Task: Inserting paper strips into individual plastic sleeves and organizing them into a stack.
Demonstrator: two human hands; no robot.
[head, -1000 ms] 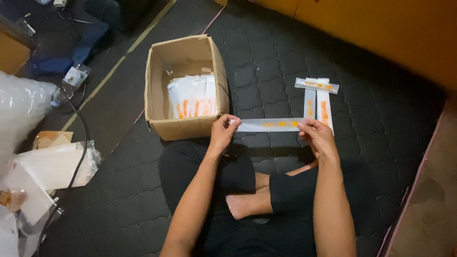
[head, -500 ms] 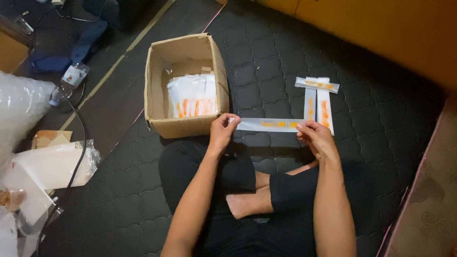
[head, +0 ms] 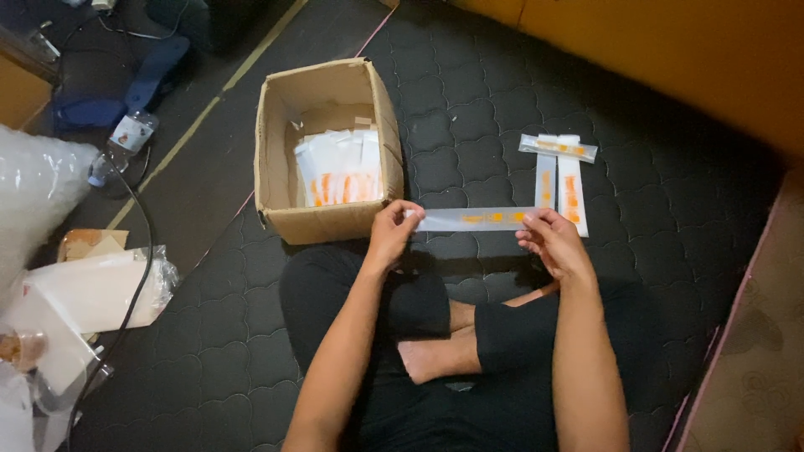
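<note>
Packet (head: 473,219), long, thin and see-through with an orange strip inside, is stretched flat between your two hands, just above your crossed legs. Your left hand (head: 392,233) pinches its left end with thumb and fingers closed on it. Your right hand (head: 553,243) pinches the right end the same way. So the packet runs sideways from one hand to the other, and both hands are closed on it.

You sit on a dark quilted mattress (head: 469,109). Right in front of your left hand stands an open cardboard box (head: 328,222). Its near wall is just past your left fingers. Inside the box lies a stack of white packets with orange marks (head: 339,167).

Past your right hand, on the mattress, lie three more long packets (head: 559,172). Two lie side by side, pointing away from you, and one lies across their far ends. The near ends of these are just beside the right end of the packet you hold.

Far off to your left, on the floor, are a crinkly plastic bag (head: 38,201), a plastic bottle (head: 121,142) and a black cable (head: 142,243). An orange wall (head: 670,50) is beyond the mattress.
</note>
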